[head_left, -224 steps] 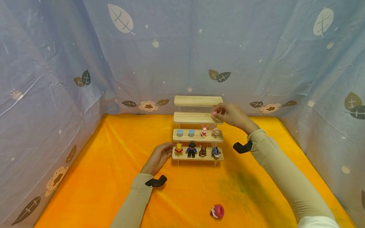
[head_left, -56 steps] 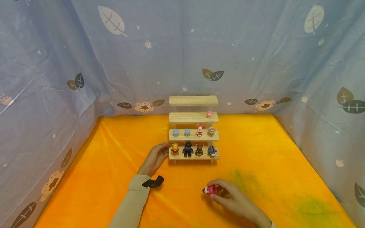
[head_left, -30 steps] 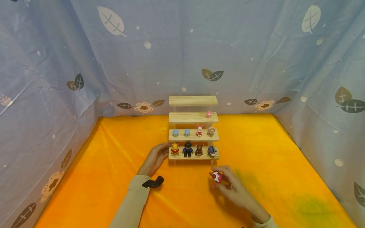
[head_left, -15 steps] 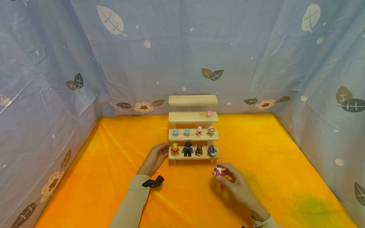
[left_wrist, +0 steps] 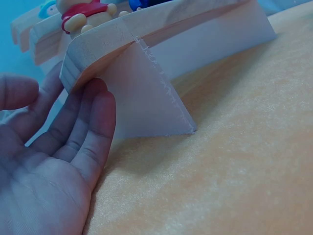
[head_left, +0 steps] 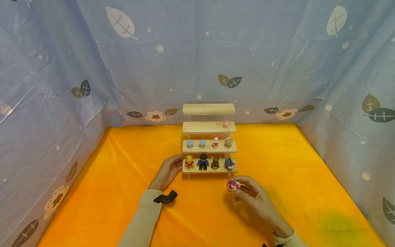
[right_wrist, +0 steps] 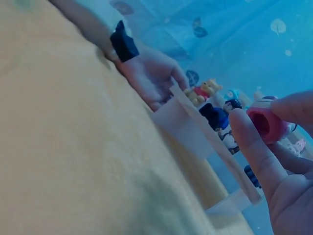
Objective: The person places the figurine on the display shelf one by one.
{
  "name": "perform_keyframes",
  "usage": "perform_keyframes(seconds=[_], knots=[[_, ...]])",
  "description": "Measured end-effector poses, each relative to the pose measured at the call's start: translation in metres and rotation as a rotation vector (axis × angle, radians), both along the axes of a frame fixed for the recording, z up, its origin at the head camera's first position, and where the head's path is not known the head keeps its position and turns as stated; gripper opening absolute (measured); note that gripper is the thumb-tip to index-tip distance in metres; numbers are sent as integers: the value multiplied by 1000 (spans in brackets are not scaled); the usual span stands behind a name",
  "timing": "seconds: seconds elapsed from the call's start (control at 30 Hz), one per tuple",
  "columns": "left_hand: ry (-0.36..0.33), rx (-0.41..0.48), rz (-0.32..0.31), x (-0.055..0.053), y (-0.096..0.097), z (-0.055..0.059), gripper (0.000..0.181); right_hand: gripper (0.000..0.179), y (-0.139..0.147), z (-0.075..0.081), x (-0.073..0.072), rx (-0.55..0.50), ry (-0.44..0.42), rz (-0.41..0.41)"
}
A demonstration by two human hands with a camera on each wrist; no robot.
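Writing: none readable on the toys, the shelf or the cloth
Right hand (head_left: 251,195): fingers curled, pinching the pink bear figure (head_left: 232,185) between thumb and fingertips (right_wrist: 244,132); the figure sits at the fingertips, lifted off the orange cloth (head_left: 123,192), just in front of the right end of the wooden stepped shelf (head_left: 210,127)
Left hand (head_left: 168,171): fingers straight and together, pressed against the left end of the bottom step, beside the yellow bear figure (head_left: 189,161)
Second step from the top: one small pink figure (head_left: 226,124) near its right end
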State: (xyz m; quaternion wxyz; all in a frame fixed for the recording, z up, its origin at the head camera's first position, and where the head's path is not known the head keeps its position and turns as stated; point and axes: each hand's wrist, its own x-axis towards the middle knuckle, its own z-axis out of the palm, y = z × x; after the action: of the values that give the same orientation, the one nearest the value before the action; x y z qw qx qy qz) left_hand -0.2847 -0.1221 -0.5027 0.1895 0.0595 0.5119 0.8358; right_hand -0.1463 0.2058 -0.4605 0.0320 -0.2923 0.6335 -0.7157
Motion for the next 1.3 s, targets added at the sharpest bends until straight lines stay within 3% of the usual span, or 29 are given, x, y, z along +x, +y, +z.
perform_keyframes(seconds=[0.1, 0.3, 0.47, 0.73, 1.3], knots=[[5, 4, -2, 0, 0, 0, 35, 35, 0, 3, -2, -8, -5, -12], [3, 3, 4, 0, 1, 0, 36, 33, -1, 13, -5, 57, -11, -163], [-8, 0, 9, 1, 1, 2, 33, 37, 0, 24, -8, 113, -42, -224], [-3, 1, 3, 1, 0, 2, 31, 33, 1, 42, -16, 137, -52, -240], [-5, -1, 8, 1, 1, 1, 34, 28, 4, 68, -33, 197, 18, -248]])
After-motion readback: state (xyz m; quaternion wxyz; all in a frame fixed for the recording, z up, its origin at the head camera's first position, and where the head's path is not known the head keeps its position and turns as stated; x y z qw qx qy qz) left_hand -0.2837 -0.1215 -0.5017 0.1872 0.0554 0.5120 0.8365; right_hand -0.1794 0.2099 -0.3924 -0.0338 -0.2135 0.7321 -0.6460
